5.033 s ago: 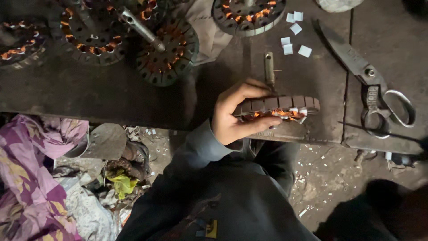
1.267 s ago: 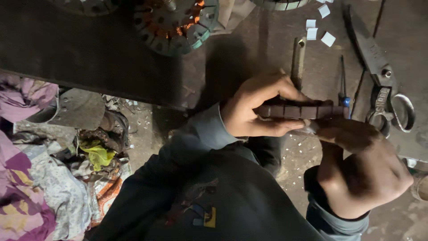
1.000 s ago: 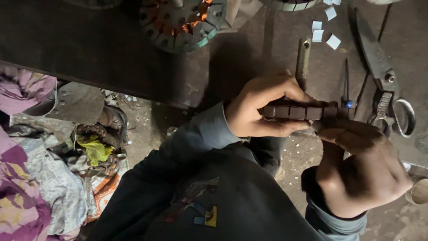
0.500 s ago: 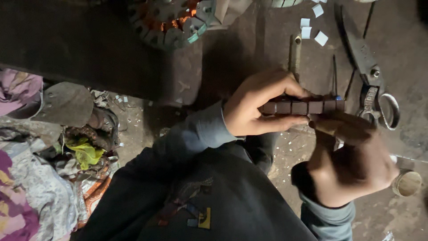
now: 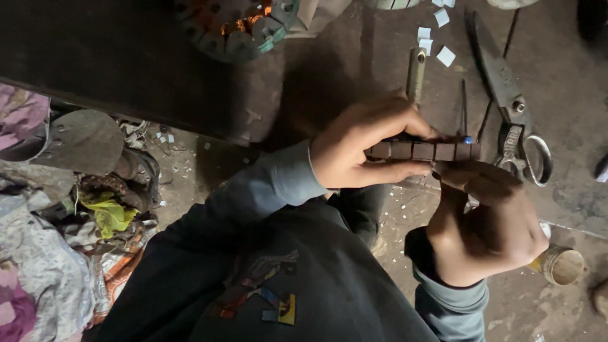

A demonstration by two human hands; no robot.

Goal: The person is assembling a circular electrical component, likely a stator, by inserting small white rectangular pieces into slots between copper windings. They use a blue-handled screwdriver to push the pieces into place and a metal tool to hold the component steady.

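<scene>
My left hand (image 5: pixel 364 149) grips a round motor stator (image 5: pixel 425 151), seen edge-on as a dark segmented band, at the front edge of the dark workbench (image 5: pixel 126 57). My right hand (image 5: pixel 487 221) is curled just below the stator's right end, fingers touching its underside. A small blue tip shows above the stator's right end. Whether the right hand holds a tool, I cannot tell.
Large scissors (image 5: pixel 510 107) lie on the bench to the right. A metal tool (image 5: pixel 415 73) and small white paper pieces (image 5: pixel 437 44) lie behind the hands. Another wound stator (image 5: pixel 237 28) sits at the back. Rags (image 5: pixel 44 266) and a small tin (image 5: pixel 563 265) are on the floor.
Five seconds ago only the left hand held the stator. The right hand has since come in under its right end, and the view has shifted slightly.
</scene>
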